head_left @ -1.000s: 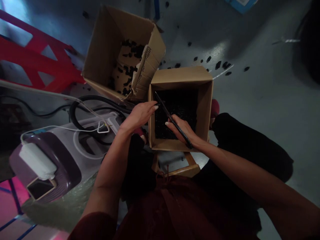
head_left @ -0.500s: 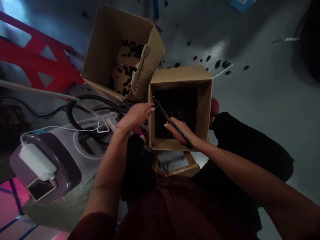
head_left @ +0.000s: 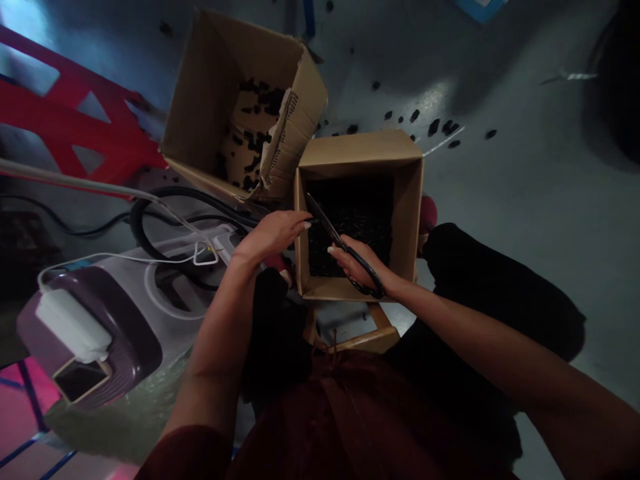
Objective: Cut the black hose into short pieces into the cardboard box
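My right hand (head_left: 364, 259) is closed round black-handled scissors (head_left: 367, 268), whose blades point away to the upper left. Above the left rim of a cardboard box (head_left: 363, 152), my left hand (head_left: 280, 230) pinches a small dark piece (head_left: 313, 220). That piece reaches the scissor blades; whether they touch it is too dark to tell. Many small black pieces (head_left: 357, 223) lie inside the box, which sits between my knees on a wooden stool (head_left: 367, 343).
A second cardboard box (head_left: 200, 87) with scattered black bits stands at the upper left. Left of me are a purple-topped container (head_left: 135, 327) carrying a white power adapter (head_left: 75, 323), a black hose (head_left: 143, 223) and a red plastic frame (head_left: 85, 130). Black bits (head_left: 434, 127) dot the floor.
The scissor handles show a wider loop now, and my right hand has turned slightly. My left fingers have shifted a little right and down with the dark piece.
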Tool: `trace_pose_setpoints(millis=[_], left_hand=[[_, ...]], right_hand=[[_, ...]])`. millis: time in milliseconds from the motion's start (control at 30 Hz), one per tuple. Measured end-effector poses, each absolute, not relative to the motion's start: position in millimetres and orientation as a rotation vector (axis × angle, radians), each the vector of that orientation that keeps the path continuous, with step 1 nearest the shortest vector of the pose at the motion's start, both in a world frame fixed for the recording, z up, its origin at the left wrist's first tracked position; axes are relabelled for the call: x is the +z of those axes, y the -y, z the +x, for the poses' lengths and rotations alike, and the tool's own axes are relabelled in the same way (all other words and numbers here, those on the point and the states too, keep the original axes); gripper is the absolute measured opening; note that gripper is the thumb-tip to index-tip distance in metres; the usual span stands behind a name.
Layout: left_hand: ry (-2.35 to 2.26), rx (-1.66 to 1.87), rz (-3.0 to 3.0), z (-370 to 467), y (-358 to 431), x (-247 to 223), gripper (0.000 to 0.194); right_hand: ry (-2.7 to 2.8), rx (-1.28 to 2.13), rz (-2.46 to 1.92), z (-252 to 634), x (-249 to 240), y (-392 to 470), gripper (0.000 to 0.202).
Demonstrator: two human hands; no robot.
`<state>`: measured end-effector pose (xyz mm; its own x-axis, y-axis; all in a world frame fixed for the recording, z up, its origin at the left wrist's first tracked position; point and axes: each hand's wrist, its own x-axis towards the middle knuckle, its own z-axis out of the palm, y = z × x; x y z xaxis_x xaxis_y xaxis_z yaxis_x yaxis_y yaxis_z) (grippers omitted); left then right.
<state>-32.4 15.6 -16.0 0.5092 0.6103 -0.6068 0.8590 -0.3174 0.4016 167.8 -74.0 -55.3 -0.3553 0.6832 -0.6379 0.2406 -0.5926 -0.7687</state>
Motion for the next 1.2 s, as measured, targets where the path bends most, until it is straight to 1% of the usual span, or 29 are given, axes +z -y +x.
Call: trace_pose_setpoints(millis=[100, 200, 400, 533, 567, 667, 767, 867, 1000, 1100, 1200], left_hand=[[-1.243, -0.414, 1.998, -29.2, -14.5, -15.7, 0.040], [-1.256, -0.353, 1.998, -27.8, -14.3, -16.3, 0.042], [-1.276, -0.297, 1.983, -26.1, -14.6, -16.2, 0.048], [-1.430, -0.145, 1.835, -24.0, -16.7, -12.1, 0.052], [-1.481, -0.096, 1.800, -23.7, -17.8, -10.7, 0.049], [-1.575, -0.012, 1.758, -23.8, -20.9, -6.2, 0.033], [-1.559, 0.014, 1.787, -23.0, -21.4, -3.8, 0.026], [-1.467, 0.017, 1.830, -19.3, -17.7, -5.4, 0.025], [-1.303, -0.068, 1.916, -10.3, -9.5, -11.5, 0.025], [-1.246, -0.107, 1.929, -4.5, -4.6, -14.8, 0.027], [-1.217, -0.100, 1.926, -2.9, -3.2, -15.5, 0.027]], right_hand=[[0.980, 2.097, -1.605, 165.8, -54.4, 71.7, 0.024], [0.735, 2.174, -1.556, 164.6, -53.6, 68.3, 0.024], [0.447, 2.227, -1.583, 164.1, -51.1, 62.4, 0.019], [0.606, 2.149, -1.583, 163.3, -46.9, 61.7, 0.014], [0.670, 2.118, -1.585, 163.0, -46.2, 61.9, 0.012], [0.802, 2.067, -1.588, 162.5, -46.7, 62.4, 0.011], [0.820, 2.013, -1.568, 163.4, -51.5, 60.7, 0.016], [0.772, 1.923, -1.530, 166.8, -56.1, 53.9, 0.030], [0.774, 1.865, -1.484, 172.7, -53.2, 40.4, 0.047], [0.824, 1.836, -1.467, 174.6, -48.3, 34.8, 0.050], [0.840, 1.806, -1.494, 175.1, -47.1, 34.6, 0.047]])
